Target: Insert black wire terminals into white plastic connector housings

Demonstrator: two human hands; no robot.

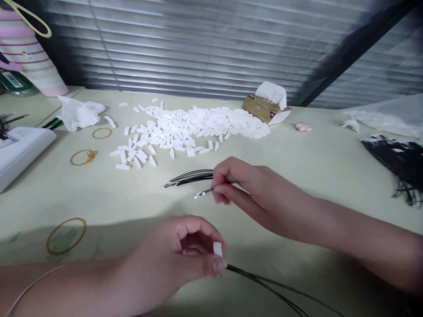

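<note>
My left hand point(185, 257) is closed near the table's front edge, pinching a small white plastic connector point(217, 249) with thin black wires point(271, 284) trailing from it to the right. My right hand point(246, 187) is closed above the middle of the table, pinching one black wire by its metal tip point(202, 193). It also grips a bundle of black wires point(190, 177) whose tips point left. A large heap of white connectors point(191, 125) lies behind the hands.
Rubber bands point(66, 235) point(82, 157) point(102, 133) lie at left. A crumpled tissue point(79, 113) and white box point(20, 149) sit far left. A tissue box point(266, 108) stands at the back; a black wire pile point(399, 165) and plastic bag point(386, 115) are at right. Window blinds point(198, 48) run behind.
</note>
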